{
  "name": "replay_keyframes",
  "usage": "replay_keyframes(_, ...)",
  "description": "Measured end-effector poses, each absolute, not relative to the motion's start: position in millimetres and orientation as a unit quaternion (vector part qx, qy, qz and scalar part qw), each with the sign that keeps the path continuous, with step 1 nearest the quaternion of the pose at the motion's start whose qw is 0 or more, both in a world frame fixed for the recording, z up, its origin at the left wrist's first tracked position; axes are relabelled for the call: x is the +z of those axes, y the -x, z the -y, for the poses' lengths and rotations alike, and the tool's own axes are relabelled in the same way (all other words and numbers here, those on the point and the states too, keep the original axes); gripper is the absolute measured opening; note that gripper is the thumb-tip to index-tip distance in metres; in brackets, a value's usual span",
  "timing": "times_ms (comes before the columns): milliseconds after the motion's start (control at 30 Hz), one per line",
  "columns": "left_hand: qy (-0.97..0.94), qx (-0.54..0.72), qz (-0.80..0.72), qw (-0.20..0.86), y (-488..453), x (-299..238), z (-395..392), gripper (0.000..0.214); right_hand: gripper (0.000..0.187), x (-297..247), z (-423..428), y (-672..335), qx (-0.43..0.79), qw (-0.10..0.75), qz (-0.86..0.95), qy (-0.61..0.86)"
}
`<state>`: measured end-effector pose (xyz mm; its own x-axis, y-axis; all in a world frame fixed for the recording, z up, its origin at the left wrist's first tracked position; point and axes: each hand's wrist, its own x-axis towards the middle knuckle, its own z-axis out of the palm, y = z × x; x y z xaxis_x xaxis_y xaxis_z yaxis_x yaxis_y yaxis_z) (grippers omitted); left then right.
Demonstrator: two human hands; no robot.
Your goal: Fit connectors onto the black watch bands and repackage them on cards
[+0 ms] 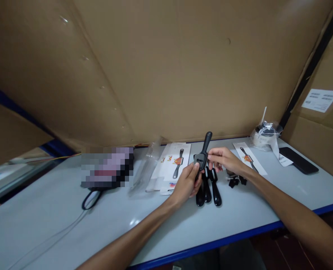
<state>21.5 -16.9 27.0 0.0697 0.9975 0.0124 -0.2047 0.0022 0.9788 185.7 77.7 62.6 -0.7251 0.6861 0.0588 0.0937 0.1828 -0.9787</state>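
Our left hand point(187, 183) is closed around the lower end of a black tool point(203, 153), thumb pressed on its wide flat part, and holds it upright with the slim handle pointing up toward the cardboard wall point(155, 75). Our right hand point(222, 159) comes in from the right and its fingertips pinch the same wide part, so both hands are clamped on it above the middle of the tabletop point(56, 210), nearer the far edge than the near blue one. Just under the hands lie several more black tools point(210, 191), side by side with their rounded ends toward us. Small black parts point(235, 180) sit just right of them, under our right wrist. Printed cards point(174, 161) showing the tool lie left of the hands, and one more card point(251, 159) lies behind the right hand. Clear plastic bags point(145, 168) rest further left. At the far right corner we see a wrapped roll point(264, 137) and a dark phone point(298, 160) lying flat
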Motion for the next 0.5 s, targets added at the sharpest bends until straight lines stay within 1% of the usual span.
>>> replay_keyframes(67,-0.453,0.531,-0.427,0.575,-22,29,19,0.057,0.026,65,-76,-185,0.559,0.28,0.728,0.283)
replay_keyframes(167,-0.441,0.532,-0.424,0.586,-24,31,22,0.057,0.025,68,-73,-184,0.517,0.365,0.709,0.31)
replay_keyframes(233,-0.44,0.534,-0.418,0.588,-26,31,24,0.057,0.027,69,-71,-184,0.494,0.399,0.701,0.325)
replay_keyframes(300,-0.438,0.535,-0.414,0.593,-27,31,25,0.057,0.03,71,-69,-184,0.498,0.372,0.714,0.322)
replay_keyframes(433,-0.424,0.548,-0.411,0.594,-28,31,26,0.056,0.032,72,-67,-185,0.539,0.266,0.749,0.278)
replay_keyframes(500,-0.422,0.555,-0.407,0.59,-27,32,25,0.056,0.031,71,-67,-186,0.548,0.249,0.753,0.266)
